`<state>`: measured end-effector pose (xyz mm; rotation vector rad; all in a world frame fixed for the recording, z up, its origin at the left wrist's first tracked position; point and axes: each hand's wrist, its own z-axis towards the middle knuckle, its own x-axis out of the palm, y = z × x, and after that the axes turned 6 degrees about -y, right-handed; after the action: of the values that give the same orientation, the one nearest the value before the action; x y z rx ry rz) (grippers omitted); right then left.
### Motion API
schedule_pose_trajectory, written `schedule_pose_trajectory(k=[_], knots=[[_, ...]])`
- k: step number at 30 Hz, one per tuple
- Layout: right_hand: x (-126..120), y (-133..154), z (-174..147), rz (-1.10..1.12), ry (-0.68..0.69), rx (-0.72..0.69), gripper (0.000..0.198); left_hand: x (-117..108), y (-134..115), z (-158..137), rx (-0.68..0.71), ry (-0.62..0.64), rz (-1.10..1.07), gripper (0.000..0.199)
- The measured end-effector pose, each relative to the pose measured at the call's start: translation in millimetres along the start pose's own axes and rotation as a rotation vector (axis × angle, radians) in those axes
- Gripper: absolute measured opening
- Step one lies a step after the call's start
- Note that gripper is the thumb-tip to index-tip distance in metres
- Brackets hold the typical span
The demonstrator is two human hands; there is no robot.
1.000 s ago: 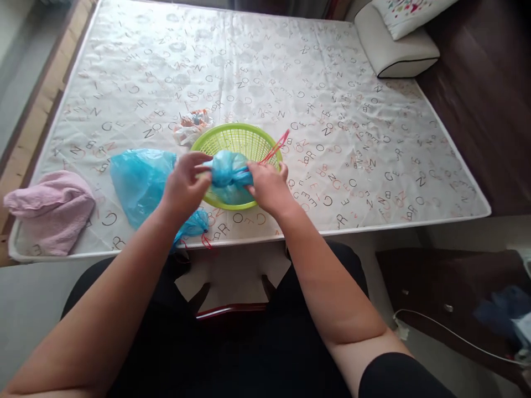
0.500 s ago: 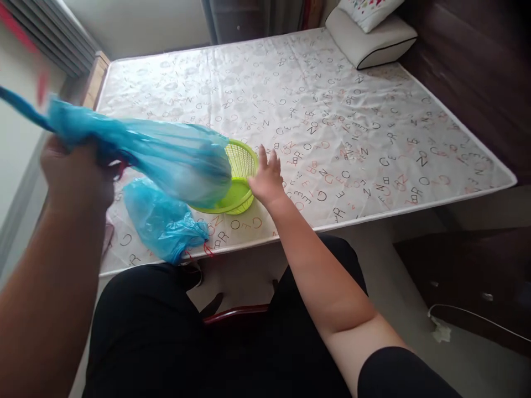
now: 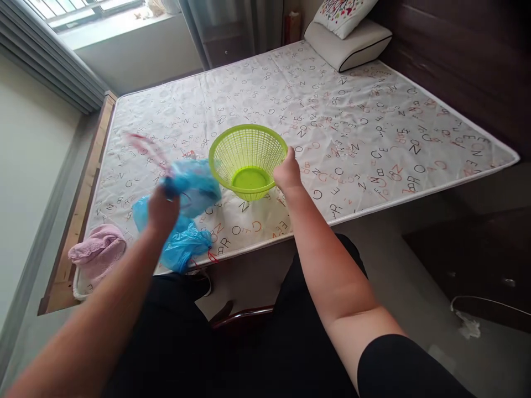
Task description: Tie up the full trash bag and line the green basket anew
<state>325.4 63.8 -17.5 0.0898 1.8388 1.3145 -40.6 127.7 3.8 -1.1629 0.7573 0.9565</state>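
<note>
A blue plastic bag with red drawstrings hangs from my left hand, whose fingers are closed round its gathered top; motion blurs the bag. Just right of it, my right hand grips the right rim of a green plastic basket. The basket has mesh sides, a solid bottom, and tilts toward me with nothing inside it. Beneath my left hand, a second blue plastic bag lies crumpled near the mattress edge, partly hidden by the hand.
The letter-printed mattress spreads out before me. A pink towel rests at its left corner, beside the wooden bed frame. Pillows lie at the far right. A dark cabinet stands at the lower right.
The bag in my left hand, earlier stretched out over the basket, has drawn down and away from it. My right hand has closed on the basket's rim and the basket has tilted up.
</note>
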Motion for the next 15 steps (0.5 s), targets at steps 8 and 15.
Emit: schedule_pose_trajectory(k=[8,15], knots=[[-10,-9,-2,-0.138,0.089,-0.028,0.093,30,44,-70,0.135,0.786,-0.101,0.074],[-2,-11,-14,-0.238,0.143,-0.082,0.094,-42,177,-23,-0.372,0.227,0.023,0.053]])
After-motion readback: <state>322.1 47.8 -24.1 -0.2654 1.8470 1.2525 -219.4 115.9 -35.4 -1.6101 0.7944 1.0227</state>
